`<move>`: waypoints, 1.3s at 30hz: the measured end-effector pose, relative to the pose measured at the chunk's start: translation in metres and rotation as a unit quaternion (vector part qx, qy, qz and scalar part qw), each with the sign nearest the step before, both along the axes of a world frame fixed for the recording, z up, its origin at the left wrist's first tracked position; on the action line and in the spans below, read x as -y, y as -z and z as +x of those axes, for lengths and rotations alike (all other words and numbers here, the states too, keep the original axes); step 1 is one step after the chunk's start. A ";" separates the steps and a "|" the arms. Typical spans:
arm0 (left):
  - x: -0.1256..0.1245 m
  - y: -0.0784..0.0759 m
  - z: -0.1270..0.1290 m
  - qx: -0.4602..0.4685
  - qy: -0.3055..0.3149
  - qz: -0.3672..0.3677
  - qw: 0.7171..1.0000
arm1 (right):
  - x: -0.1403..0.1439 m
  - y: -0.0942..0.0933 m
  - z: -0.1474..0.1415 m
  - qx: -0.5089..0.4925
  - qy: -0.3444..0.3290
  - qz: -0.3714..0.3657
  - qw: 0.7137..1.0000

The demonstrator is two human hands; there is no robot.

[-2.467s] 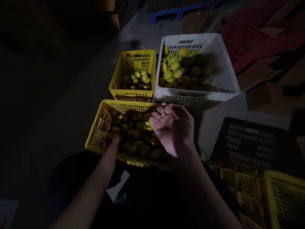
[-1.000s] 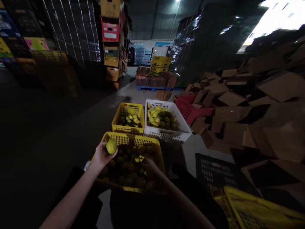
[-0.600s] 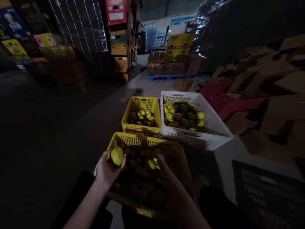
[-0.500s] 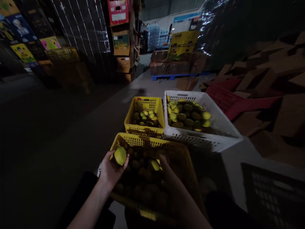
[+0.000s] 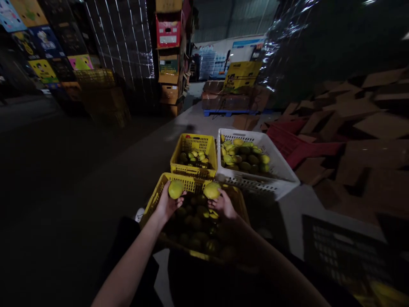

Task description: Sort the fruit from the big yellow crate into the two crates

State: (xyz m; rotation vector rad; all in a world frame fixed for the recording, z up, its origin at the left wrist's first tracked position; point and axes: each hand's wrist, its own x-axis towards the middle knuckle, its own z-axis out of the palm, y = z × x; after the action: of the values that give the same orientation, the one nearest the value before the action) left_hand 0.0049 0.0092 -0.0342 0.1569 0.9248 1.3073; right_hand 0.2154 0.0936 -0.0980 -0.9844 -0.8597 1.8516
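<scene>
Holding greenish fruit (image 5: 175, 189) in left hand (image 5: 168, 205), yellowish fruit (image 5: 212, 190) in right hand (image 5: 225, 205), hands apart over front yellow crate (image 5: 188, 184); loose grip could drop either, bruising piled fruit (image 5: 194, 221) below.

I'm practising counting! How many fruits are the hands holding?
2: a greenish fruit in the left hand and a yellowish fruit in the right hand, above the near yellow crate. Both show clearly.
</scene>
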 end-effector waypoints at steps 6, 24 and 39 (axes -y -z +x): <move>0.006 0.015 0.005 -0.004 -0.003 0.050 0.999 | 0.024 -0.049 0.018 -0.119 -0.011 -0.052 0.992; -0.009 0.005 0.072 -0.021 0.012 0.101 0.995 | 0.060 -0.065 0.030 0.202 0.052 0.221 0.953; 0.020 -0.005 0.071 -0.107 0.004 0.141 0.984 | 0.068 -0.085 0.058 0.273 0.090 0.246 0.926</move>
State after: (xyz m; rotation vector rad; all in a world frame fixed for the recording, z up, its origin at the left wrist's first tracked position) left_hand 0.0757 -0.0109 -0.0290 0.5299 0.9125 1.4292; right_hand 0.2729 0.0261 -0.0131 -1.2110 -1.4270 1.1187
